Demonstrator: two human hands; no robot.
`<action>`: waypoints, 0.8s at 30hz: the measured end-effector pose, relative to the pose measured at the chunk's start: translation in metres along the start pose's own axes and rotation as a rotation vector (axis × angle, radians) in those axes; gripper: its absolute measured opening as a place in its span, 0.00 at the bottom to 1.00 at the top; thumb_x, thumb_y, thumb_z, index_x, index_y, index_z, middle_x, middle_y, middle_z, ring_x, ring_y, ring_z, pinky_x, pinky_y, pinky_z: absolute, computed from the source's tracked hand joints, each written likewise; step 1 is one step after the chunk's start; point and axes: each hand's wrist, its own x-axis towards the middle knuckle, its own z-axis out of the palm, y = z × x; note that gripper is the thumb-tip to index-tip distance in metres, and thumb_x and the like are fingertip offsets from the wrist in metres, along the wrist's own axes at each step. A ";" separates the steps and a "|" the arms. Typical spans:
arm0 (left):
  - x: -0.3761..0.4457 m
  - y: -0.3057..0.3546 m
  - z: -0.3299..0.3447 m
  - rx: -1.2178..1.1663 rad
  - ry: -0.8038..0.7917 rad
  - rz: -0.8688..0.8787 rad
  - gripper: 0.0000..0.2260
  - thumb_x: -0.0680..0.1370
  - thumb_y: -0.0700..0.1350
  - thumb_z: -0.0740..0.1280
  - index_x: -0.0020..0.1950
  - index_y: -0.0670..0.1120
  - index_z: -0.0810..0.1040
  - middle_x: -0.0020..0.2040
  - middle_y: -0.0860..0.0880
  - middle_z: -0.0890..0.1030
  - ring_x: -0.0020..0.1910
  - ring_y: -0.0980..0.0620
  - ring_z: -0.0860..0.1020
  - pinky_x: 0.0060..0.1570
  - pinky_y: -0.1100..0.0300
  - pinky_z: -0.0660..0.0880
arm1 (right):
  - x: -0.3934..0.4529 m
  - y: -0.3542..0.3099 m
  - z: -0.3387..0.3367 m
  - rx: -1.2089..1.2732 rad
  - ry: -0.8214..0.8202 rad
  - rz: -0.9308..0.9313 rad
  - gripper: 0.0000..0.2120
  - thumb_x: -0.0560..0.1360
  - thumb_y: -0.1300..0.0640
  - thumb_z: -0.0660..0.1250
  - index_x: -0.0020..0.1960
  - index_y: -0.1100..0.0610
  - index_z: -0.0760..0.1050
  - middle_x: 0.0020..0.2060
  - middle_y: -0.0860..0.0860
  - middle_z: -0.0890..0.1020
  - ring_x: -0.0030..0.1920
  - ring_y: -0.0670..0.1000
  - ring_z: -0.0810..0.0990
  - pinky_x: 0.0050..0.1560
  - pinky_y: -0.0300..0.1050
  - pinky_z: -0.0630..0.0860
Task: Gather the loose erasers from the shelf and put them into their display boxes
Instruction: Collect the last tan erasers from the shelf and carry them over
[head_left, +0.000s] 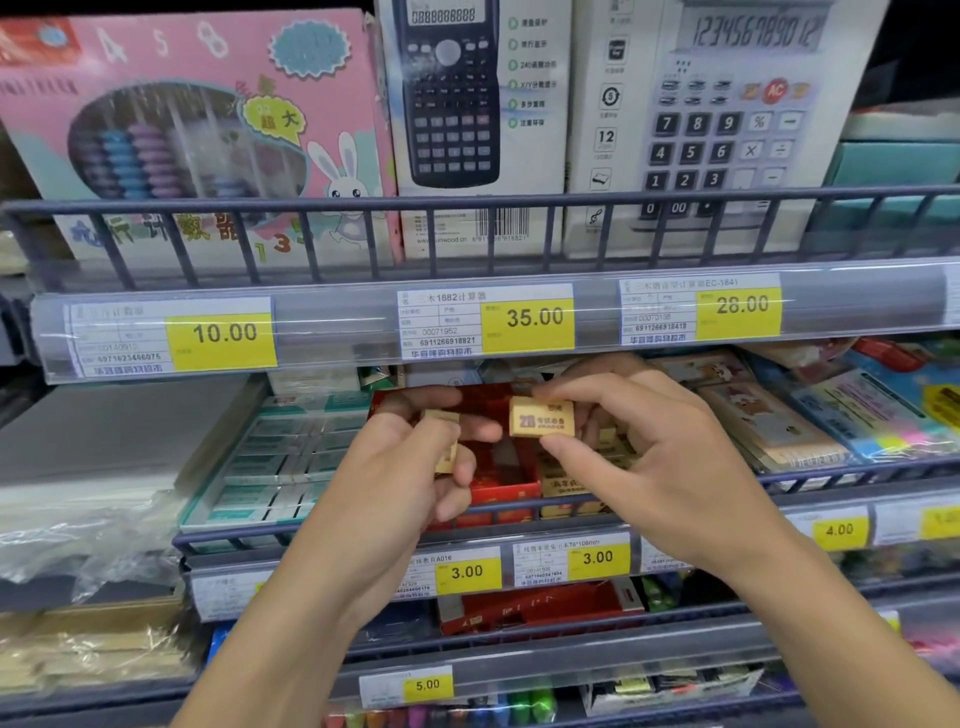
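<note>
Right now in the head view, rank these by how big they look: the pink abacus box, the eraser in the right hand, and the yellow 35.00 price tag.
1. pink abacus box, by far the largest.
2. yellow 35.00 price tag.
3. eraser pinched in the right hand, only slightly smaller; it sits nearer the camera, so that ranking is unsure.

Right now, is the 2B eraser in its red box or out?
Out: the right hand pinches the 2B eraser above the red box.
</note>
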 end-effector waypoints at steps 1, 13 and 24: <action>0.001 -0.001 -0.001 0.025 -0.010 0.007 0.09 0.84 0.35 0.58 0.62 0.36 0.74 0.40 0.46 0.84 0.30 0.53 0.70 0.27 0.63 0.69 | 0.000 0.001 -0.003 -0.018 -0.010 0.008 0.13 0.75 0.50 0.72 0.59 0.41 0.79 0.43 0.41 0.78 0.48 0.44 0.77 0.49 0.30 0.70; 0.001 -0.004 -0.006 0.188 -0.056 0.126 0.07 0.81 0.44 0.70 0.57 0.51 0.84 0.51 0.50 0.88 0.52 0.51 0.86 0.52 0.61 0.82 | 0.010 0.061 -0.038 -0.307 -0.290 0.379 0.11 0.77 0.45 0.69 0.57 0.34 0.74 0.42 0.42 0.80 0.41 0.41 0.78 0.39 0.39 0.76; 0.002 -0.002 -0.002 0.183 -0.015 0.098 0.07 0.79 0.39 0.72 0.55 0.50 0.82 0.50 0.51 0.88 0.48 0.53 0.86 0.42 0.69 0.78 | 0.014 0.070 -0.023 -0.390 -0.464 0.366 0.12 0.77 0.47 0.69 0.60 0.39 0.77 0.48 0.41 0.77 0.48 0.43 0.78 0.44 0.35 0.72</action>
